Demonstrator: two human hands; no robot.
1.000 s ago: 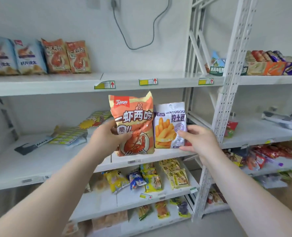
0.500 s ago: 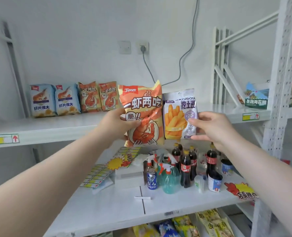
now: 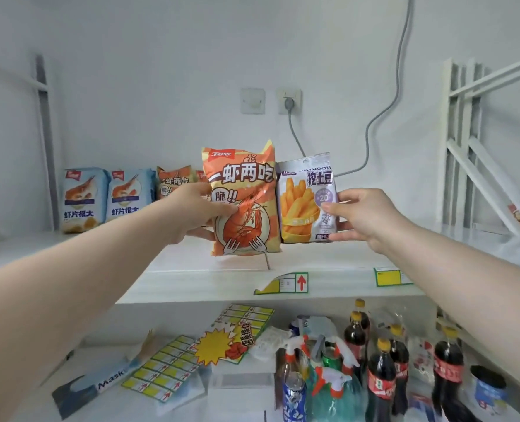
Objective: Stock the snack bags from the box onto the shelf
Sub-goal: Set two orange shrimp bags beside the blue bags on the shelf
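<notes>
the left hand (image 3: 192, 213) grips a puffy orange foil shrimp-snack bag (image 3: 243, 197) printed "一虾两吃"; just beside it, the right hand (image 3: 365, 216) grips a pale lilac fries bag (image 3: 307, 199) reading "挖土豆", "20".

both forearms are bare, no sleeves in view. the left hand (image 3: 192, 213) and right hand (image 3: 366, 217) wear no gloves, rings or watch.

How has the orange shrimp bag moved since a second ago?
Yes. The orange shrimp bag rose from the lower shelf's level to the top shelf, beside the shelved bags.
</notes>
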